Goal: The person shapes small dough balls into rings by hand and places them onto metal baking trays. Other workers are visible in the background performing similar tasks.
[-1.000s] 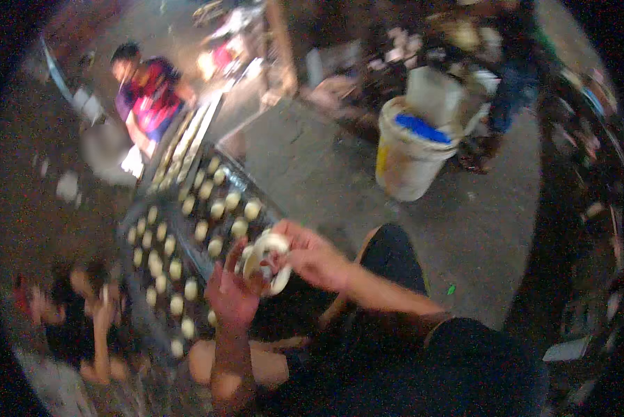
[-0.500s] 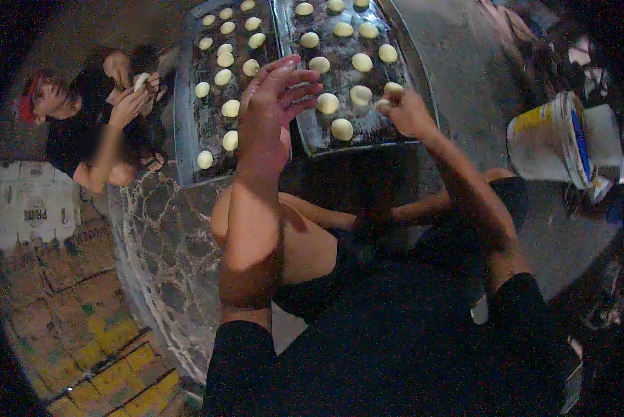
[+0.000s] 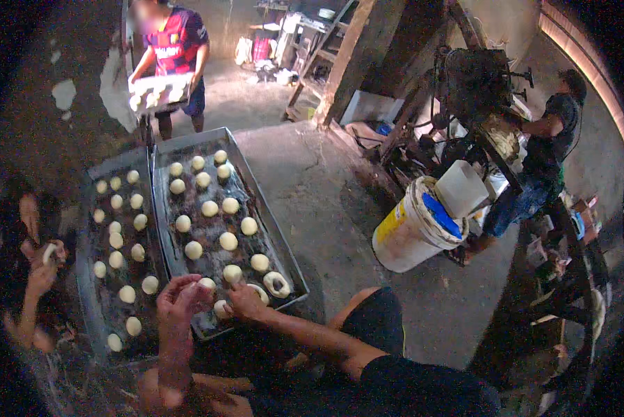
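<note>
Several pale dough balls lie on the dark right-hand tray (image 3: 294, 271). At its near end my right hand (image 3: 248, 303) is low over the tray, with curled fingers against the nearest dough ball (image 3: 221, 309). A dough ring (image 3: 276, 284) lies in the near right corner. Between it and my hand is another dough piece (image 3: 260, 295), partly hidden. My left hand (image 3: 180, 299) hovers over the tray's near left edge, beside another dough ball (image 3: 207, 283). Its fingers are bent and loosely apart, and I see nothing in them.
A second tray (image 3: 93, 313) with dough balls adjoins on the left. A co-worker's hand (image 3: 44, 274) beside it holds dough. Another person (image 3: 180, 42) carries a tray at the back. A white bucket (image 3: 406, 233) stands right; beyond, a person (image 3: 545, 139) works at a machine (image 3: 472, 83).
My view has turned, bringing the room and two more people into sight. My right hand has moved left from the dough ring, which now shows. My left hand has come down and its fingers have bent.
</note>
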Demonstrator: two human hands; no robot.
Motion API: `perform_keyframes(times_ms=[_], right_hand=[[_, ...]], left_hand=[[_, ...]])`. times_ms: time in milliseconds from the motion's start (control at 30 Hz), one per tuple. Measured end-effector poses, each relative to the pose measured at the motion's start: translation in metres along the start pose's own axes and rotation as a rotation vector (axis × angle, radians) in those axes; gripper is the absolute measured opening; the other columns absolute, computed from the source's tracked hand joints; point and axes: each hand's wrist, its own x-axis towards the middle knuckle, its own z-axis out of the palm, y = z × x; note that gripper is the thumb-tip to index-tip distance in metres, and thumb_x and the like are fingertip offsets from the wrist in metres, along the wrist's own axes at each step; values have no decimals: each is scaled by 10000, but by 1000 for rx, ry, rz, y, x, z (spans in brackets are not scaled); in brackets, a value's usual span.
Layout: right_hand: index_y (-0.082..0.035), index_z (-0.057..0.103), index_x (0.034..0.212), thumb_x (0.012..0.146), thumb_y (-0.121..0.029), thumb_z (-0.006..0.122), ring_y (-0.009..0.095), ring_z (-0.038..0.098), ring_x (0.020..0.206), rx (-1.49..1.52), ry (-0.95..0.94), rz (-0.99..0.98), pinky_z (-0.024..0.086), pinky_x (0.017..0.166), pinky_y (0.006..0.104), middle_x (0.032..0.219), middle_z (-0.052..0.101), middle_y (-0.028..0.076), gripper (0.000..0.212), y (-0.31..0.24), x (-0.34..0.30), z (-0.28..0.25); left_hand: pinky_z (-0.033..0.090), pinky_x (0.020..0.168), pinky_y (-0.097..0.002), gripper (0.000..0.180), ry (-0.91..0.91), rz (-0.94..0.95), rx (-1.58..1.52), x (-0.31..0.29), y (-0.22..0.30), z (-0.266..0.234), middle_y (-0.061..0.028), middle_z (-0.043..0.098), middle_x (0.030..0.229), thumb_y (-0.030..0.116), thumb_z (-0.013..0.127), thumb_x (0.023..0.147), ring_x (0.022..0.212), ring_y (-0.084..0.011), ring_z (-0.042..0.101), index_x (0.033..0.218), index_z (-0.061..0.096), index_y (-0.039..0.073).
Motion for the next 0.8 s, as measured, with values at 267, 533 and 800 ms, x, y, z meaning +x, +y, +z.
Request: perform_keyframes(times_ms=[267, 533, 800], right_hand=[[-92, 533, 1233, 752, -312, 786, 335, 664, 908, 223, -114, 121, 524, 824, 456, 976, 674, 173, 586, -61, -1, -36], [-78, 498, 1261, 771, 61, 627, 121, 611, 832, 1362, 391, -58, 509, 724, 273, 909, 623, 41, 525, -95, -92, -216], [-102, 531, 1329, 737, 18, 782, 98, 539, 746, 896, 654, -69, 475, 736, 281, 807, 559, -11, 654, -105, -177, -278]], left_hand=[[574, 676, -316, 297, -24, -34, 486, 5, -40, -30, -87, 698, 1030, 172, 698, 880, 905, -169, 672, 1145, 658, 44], [592, 821, -318, 527, -310, -80, 150, -29, -19, 33, -115, 645, 1205, 85, 713, 877, 1057, -189, 654, 1360, 530, -21], [523, 909, -299, 423, -302, 258, 346, -65, -14, 88, -91, 693, 1121, -47, 611, 831, 1019, -159, 656, 1247, 645, 23]])
